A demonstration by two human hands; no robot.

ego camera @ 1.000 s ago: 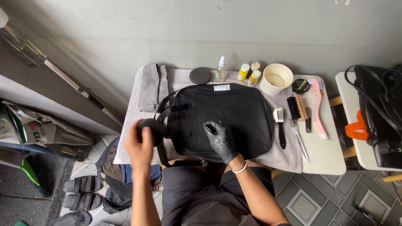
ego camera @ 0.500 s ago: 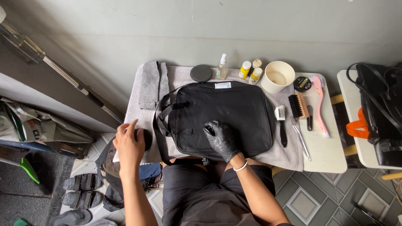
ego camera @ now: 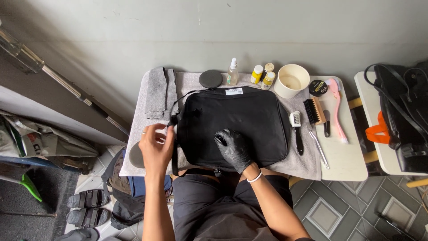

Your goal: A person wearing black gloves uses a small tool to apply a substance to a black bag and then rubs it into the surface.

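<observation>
Across the grey towel-covered table (ego camera: pixel 307 165) lies a flat black fabric bag (ego camera: pixel 232 122), pinned under the black-gloved right hand (ego camera: pixel 234 147), fingers spread flat, gripping nothing. Beside its strap, the bare left hand (ego camera: pixel 156 147) hovers loose, just clear of a dark round pad (ego camera: pixel 135 156) at the table edge.

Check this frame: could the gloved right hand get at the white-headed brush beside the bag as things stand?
Probably yes. The right hand rests on the black bag, and the white-headed brush lies uncovered on the grey towel just off the bag's right edge, nothing between them.
</observation>
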